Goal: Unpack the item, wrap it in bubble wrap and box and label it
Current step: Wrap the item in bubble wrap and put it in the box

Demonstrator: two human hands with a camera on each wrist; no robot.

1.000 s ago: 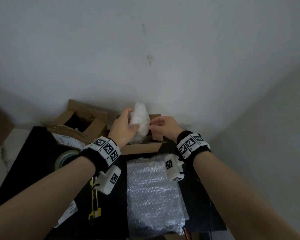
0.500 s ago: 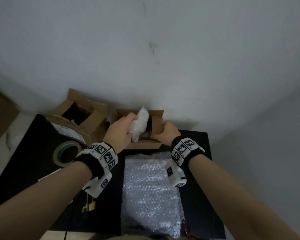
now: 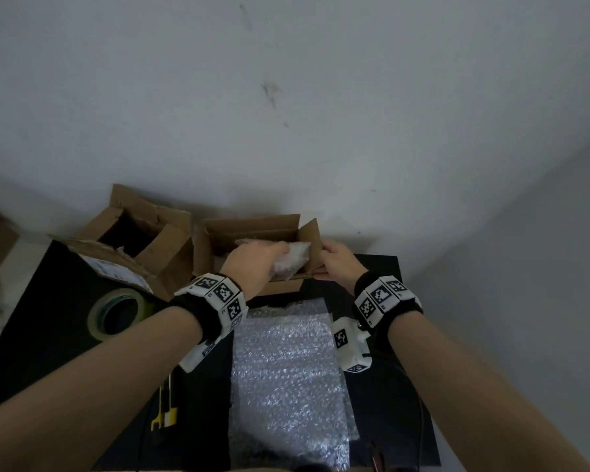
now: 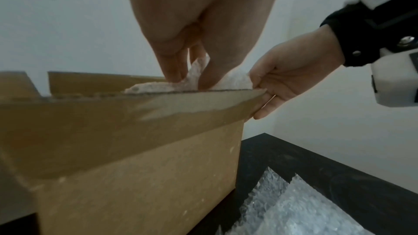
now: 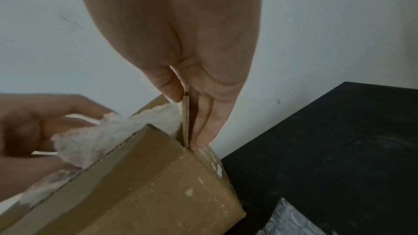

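Wrapped item point(image 3: 288, 258) in L hand point(image 3: 252, 264), inside box point(image 3: 283, 287); R hand point(image 3: 338, 264) pinches flap point(image 3: 309, 243).

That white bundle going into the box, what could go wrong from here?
The wrapped bundle stands partly above the open box, so it may sit too high for the flaps to close. The right hand only pinches the side flap; thin cardboard could bend or tear. The left hand might crush the wrap by pushing hard.
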